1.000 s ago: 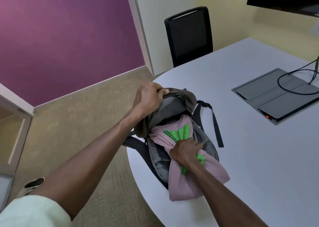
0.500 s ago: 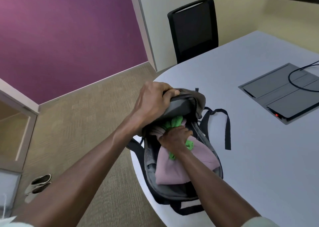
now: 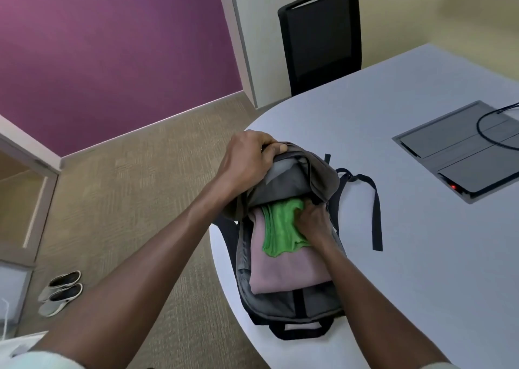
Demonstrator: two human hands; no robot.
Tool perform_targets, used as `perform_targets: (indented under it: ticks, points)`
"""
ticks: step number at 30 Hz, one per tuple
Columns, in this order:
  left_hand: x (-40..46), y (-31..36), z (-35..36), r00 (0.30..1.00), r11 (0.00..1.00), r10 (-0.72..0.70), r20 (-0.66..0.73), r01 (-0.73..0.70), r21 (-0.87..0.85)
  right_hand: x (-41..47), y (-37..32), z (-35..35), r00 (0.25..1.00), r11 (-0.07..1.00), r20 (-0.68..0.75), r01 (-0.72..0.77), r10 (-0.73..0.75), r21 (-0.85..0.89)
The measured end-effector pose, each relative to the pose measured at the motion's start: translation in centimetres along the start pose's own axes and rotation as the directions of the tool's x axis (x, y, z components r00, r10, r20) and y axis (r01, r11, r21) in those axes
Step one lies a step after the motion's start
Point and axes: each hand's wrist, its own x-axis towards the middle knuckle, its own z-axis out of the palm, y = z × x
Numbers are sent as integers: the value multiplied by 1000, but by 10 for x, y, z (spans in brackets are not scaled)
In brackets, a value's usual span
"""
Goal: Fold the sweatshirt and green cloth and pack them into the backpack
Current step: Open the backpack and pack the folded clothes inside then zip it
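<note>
The left hand (image 3: 247, 158) grips the backpack (image 3: 283, 307) flap, lifting it to keep the opening wide. The right hand (image 3: 314, 222) presses the green cloth (image 3: 280, 228) onto the sweatshirt (image 3: 283, 273), both inside the backpack on the table (image 3: 421, 256); its finger position cannot be determined.

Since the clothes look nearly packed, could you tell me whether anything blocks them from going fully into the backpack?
Nothing visible does. The left hand holds the flap up, keeping the backpack open, while the right hand presses the green cloth onto the sweatshirt already inside.
</note>
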Motion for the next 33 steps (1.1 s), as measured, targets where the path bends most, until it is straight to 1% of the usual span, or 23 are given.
perform_targets:
  ticks: [2, 3, 4, 5, 6, 7, 8, 9, 10, 12, 14, 15, 17, 18, 20, 22, 25, 27, 29, 30, 31, 32, 33]
  points:
    - [3, 0, 3, 1000, 1000, 16, 8, -16, 14, -10, 9, 4, 960, 963, -223, 114, -170, -242]
    - [4, 0, 5, 1000, 1000, 24, 10, -24, 14, -14, 6, 7, 908, 928, -304, 187, -289, -323]
    - [4, 1, 6, 999, 999, 33, 8, -33, 12, -16, 2, 11, 835, 873, -335, 303, -437, -382]
    - [4, 2, 8, 999, 999, 43, 5, -43, 11, -15, -2, 18, 757, 787, -297, 432, -582, -441]
    - [4, 3, 8, 999, 999, 51, 2, -51, 14, -11, -3, 23, 752, 739, -185, 516, -633, -434]
    - [3, 3, 8, 998, 998, 60, 1, -60, 20, -5, -1, 27, 803, 750, -59, 524, -593, -403]
    - [3, 2, 8, 998, 997, 70, 0, -70, 27, 2, 6, 29, 878, 795, 87, 464, -470, -389]
    - [1, 1, 7, 997, 996, 77, 4, -78, 32, 9, 15, 30, 921, 826, 183, 390, -344, -407]
    - [0, -1, 7, 996, 996, 83, 14, -84, 38, 14, 23, 31, 936, 841, 251, 336, -247, -424]
    - [-3, -2, 8, 996, 996, 80, 39, -82, 44, 16, 26, 30, 936, 843, 297, 309, -188, -441]
    - [-3, -2, 10, 998, 998, 59, 39, -60, 29, 11, 15, 28, 946, 839, 279, 286, -168, -463]
    - [-2, -3, 10, 998, 998, 51, 37, -52, 21, 7, 6, 28, 952, 838, 232, 287, -198, -465]
    - [-1, -2, 10, 998, 999, 41, 39, -42, 22, -7, -14, 37, 927, 817, 90, 365, -364, -446]
    - [0, -2, 10, 998, 999, 39, 45, -40, 29, -16, -25, 47, 892, 803, 90, 438, -442, -405]
    - [-1, 0, 11, 997, 998, 50, 51, -52, 32, -30, -41, 67, 833, 790, 147, 553, -534, -264]
    - [-4, 3, 13, 996, 997, 72, 54, -74, 33, -35, -52, 85, 843, 830, 185, 533, -505, -165]
    - [-13, -1, 16, 993, 996, 75, 90, -79, 44, -36, -58, 97, 848, 853, 325, 490, -417, -183]
    - [-20, -7, 18, 992, 997, 64, 104, -68, 39, -36, -62, 89, 844, 853, 371, 481, -386, -205]
    - [-24, -10, 19, 993, 998, 59, 98, -60, 9, -36, -58, 82, 814, 847, 395, 512, -426, -141]
    - [-26, -11, 20, 994, 998, 61, 95, -61, 1, -38, -56, 76, 803, 819, 327, 560, -498, -128]
    - [-28, -11, 21, 993, 998, 67, 93, -67, 1, -43, -51, 73, 797, 782, 205, 600, -568, -168]
    - [-29, -10, 22, 993, 998, 69, 95, -69, -1, -47, -43, 70, 799, 775, 89, 600, -595, -198]
    - [-30, -11, 23, 993, 998, 68, 96, -68, -9, -51, -33, 68, 812, 792, 21, 573, -583, -210]
